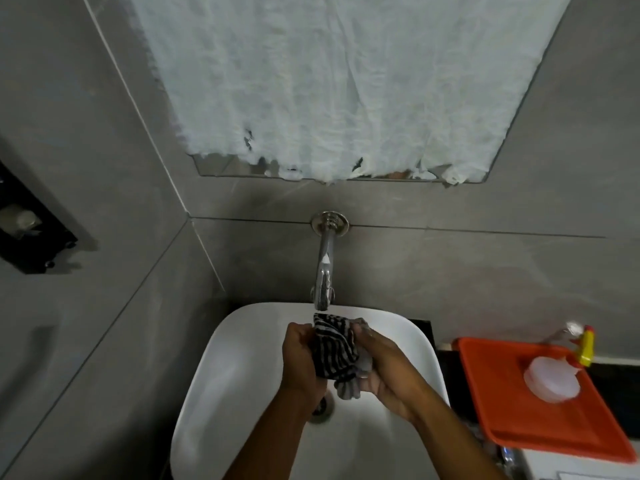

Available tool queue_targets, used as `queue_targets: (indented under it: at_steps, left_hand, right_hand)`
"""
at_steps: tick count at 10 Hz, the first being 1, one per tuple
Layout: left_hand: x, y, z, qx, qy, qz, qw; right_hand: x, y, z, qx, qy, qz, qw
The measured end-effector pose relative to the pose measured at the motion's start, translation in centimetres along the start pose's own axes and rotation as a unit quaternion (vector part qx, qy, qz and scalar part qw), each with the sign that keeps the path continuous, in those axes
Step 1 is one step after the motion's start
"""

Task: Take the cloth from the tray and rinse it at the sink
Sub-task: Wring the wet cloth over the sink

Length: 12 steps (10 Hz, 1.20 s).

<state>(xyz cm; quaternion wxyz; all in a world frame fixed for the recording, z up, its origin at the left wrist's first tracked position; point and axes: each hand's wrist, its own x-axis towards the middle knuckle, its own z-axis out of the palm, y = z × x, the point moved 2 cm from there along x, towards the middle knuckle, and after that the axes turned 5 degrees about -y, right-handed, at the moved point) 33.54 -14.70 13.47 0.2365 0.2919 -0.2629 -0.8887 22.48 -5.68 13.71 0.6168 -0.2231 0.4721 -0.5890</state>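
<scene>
Writing or brand marks cannot be read anywhere. Both hands, left hand (300,358) and right hand (384,368), are closed around a bunched black-and-grey striped cloth (334,353), held over the white ceramic sink (214,382) just below the chrome wall tap (323,271). The drain is partly hidden behind the left wrist. An orange plastic tray (540,424) carries a spray bottle, its body blurred.
</scene>
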Motion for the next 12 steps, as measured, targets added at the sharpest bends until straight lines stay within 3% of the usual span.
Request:
queue_targets:
  at_steps: [1,2,3,4,5,6,7,9,10,11,12]
  left_hand:
    - [0.4,-1.8,0.2,-0.043,-0.028,-0.045,0.998]
    - [1.3,-4.4,1.3,0.032,-0.034,-0.128,0.991]
    - [2.9,-6.8,5.2,0.204,-0.079,-0.169,0.961]
    - [6.2,-10.3,10.3,0.432,-0.138,-0.157,0.877]
    - [10.2,-14.9,15.7,0.629,-0.169,-0.117,0.75]
    - [15.8,-20.6,19.5,0.765,-0.168,-0.058,0.619]
    - [20.5,-26.0,20.3,0.82,-0.174,-0.05,0.544]
    - [26.9,-33.1,17.5,0.87,-0.156,-0.047,0.466]
    - [27.7,-34.3,16.5,0.89,-0.185,-0.053,0.412]
    - [27.6,-34.7,15.9,0.898,-0.187,-0.066,0.394]
    - [26.6,-33.2,16.2,0.896,-0.198,-0.038,0.396]
  right_hand:
    - [-3.0,-0.7,-2.2,-0.088,0.047,0.008,0.995]
    - [-6.1,-1.3,-4.9,-0.172,0.159,-0.007,0.972]
    - [-10.0,-1.5,-8.6,-0.128,0.246,-0.028,0.96]
    - [-13.8,-0.4,-13.5,0.011,0.333,-0.023,0.942]
    - [-16.0,1.4,-18.3,0.109,0.392,-0.004,0.913]
    - [-16.3,2.9,-23.0,0.147,0.439,0.017,0.886]
    - [-14.4,4.2,-27.6,0.147,0.458,0.041,0.876]
    - [-10.3,6.4,-34.3,0.218,0.487,0.106,0.839]
    - [-9.1,7.8,-35.5,0.253,0.462,0.125,0.841]
    - [-9.0,8.5,-35.3,0.221,0.473,0.133,0.842]
    - [-9.9,7.2,-33.8,0.057,0.444,0.163,0.879]
